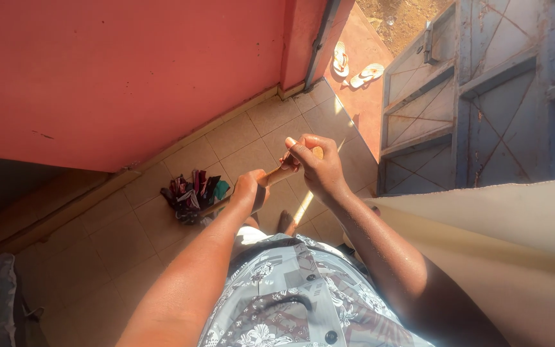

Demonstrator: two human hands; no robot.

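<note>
Here the mop (194, 196) had a pale wooden handle and dark rag strips, head resting on the tiled floor (130, 238); left hand (250, 188) gripped the handle midway, right hand (316, 166) clasped its top.

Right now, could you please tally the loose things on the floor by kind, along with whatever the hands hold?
Mop with wooden handle, held by left hand and right hand: 1
Flip-flops: 2
Total: 3

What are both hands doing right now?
Left hand: closed around the mop handle.
Right hand: closed around the handle's top end.
</note>
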